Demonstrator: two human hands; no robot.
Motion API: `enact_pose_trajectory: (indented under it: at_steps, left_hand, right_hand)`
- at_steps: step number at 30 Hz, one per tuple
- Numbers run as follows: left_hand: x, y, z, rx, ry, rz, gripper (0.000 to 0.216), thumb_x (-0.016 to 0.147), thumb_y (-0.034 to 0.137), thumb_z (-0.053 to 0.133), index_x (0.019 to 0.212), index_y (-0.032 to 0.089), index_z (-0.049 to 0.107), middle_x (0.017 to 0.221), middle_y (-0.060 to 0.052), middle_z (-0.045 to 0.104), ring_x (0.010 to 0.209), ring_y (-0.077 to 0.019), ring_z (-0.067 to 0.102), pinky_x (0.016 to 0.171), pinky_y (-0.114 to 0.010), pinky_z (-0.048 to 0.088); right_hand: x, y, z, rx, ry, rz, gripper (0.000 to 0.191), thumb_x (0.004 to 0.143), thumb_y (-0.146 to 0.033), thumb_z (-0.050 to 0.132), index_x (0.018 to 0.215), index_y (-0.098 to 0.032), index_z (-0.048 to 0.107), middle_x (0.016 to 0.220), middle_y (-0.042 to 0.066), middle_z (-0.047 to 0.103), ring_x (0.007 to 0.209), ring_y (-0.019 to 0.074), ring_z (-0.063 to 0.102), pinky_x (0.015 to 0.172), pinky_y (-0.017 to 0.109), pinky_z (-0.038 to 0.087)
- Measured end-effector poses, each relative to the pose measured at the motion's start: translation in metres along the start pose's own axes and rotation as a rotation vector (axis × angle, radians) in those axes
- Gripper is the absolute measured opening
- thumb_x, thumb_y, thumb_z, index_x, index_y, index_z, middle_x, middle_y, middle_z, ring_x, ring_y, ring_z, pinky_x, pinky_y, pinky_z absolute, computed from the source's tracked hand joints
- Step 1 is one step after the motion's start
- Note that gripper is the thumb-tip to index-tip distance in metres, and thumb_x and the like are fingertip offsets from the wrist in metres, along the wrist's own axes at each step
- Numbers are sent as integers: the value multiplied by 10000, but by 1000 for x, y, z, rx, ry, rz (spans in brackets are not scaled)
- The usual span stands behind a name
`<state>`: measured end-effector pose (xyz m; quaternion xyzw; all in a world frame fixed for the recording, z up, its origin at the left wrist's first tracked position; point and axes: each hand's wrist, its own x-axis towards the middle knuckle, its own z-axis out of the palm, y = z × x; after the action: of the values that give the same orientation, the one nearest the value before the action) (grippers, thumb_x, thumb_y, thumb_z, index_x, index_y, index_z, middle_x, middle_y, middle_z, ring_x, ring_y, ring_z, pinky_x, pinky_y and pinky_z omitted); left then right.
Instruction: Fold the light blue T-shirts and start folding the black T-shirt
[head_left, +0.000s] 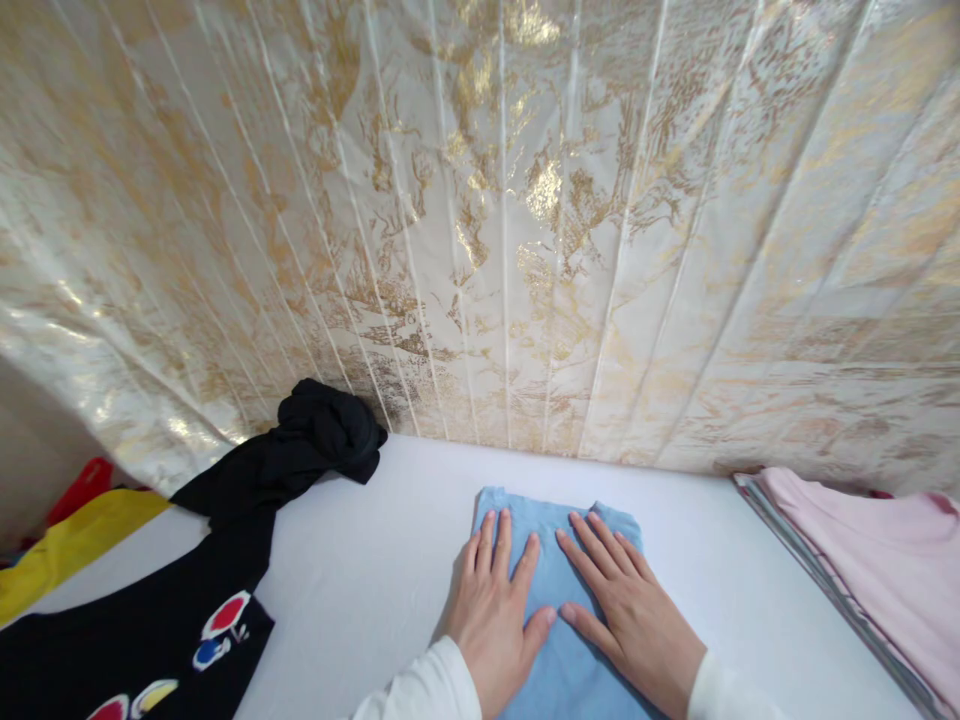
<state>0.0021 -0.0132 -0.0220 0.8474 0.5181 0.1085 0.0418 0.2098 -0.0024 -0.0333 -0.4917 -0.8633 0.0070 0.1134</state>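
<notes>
A light blue folded garment (559,655) lies on the white tabletop, its far end a little rumpled at both corners. My left hand (495,605) rests flat on its left side, fingers spread and pointing away from me. On the right side of the cloth lies my right hand (626,610), also flat with the fingers apart. The two thumbs nearly meet over the middle of the garment. Its near end runs out of the bottom of the view, and my palms hide part of it.
A black garment with colourful prints (142,620) is spread at the left, beside a bunched black cloth (322,435) and a yellow cloth (82,545). Folded clothes with a pink one on top (877,545) lie at the right. A gold-patterned curtain (502,230) hangs behind the white surface (360,590).
</notes>
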Motion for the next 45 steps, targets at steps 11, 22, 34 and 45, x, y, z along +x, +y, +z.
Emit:
enact_pose_trajectory:
  at_steps: [11, 22, 34, 45]
  left_hand:
    - [4, -25, -2, 98, 75, 27, 623, 966, 493, 294, 1425, 71, 309, 1496, -173, 223, 1387, -281, 210, 1087, -442, 305]
    - [26, -35, -3, 157, 64, -32, 596, 935, 480, 409, 1431, 161, 323, 1500, -164, 251, 1385, -311, 206, 1072, -488, 307]
    - [19, -11, 1, 75, -21, 69, 643, 949, 447, 363, 1452, 68, 235, 1520, -173, 145, 1401, -293, 114, 1108, -461, 273]
    - [13, -11, -6, 61, 7, 83, 593, 951, 432, 394, 1455, 152, 259, 1525, -161, 140, 1395, -323, 136, 1081, -507, 301]
  right_hand:
    - [18, -14, -29, 71, -101, -66, 657, 919, -572, 318, 1448, -185, 270, 1510, 78, 202, 1392, 257, 184, 1118, 486, 261]
    - [10, 4, 6, -76, 33, 81, 689, 876, -624, 373, 1427, -212, 348, 1506, 97, 274, 1393, 346, 147, 1060, 551, 317]
    - [-6, 2, 9, -201, 197, 35, 709, 901, -564, 375, 1428, -93, 321, 1494, 166, 261, 1387, 278, 217, 1037, 471, 388]
    - [-6, -3, 10, -176, 185, 79, 677, 883, -598, 388, 1402, -164, 395, 1471, 184, 306, 1351, 343, 281, 996, 515, 411]
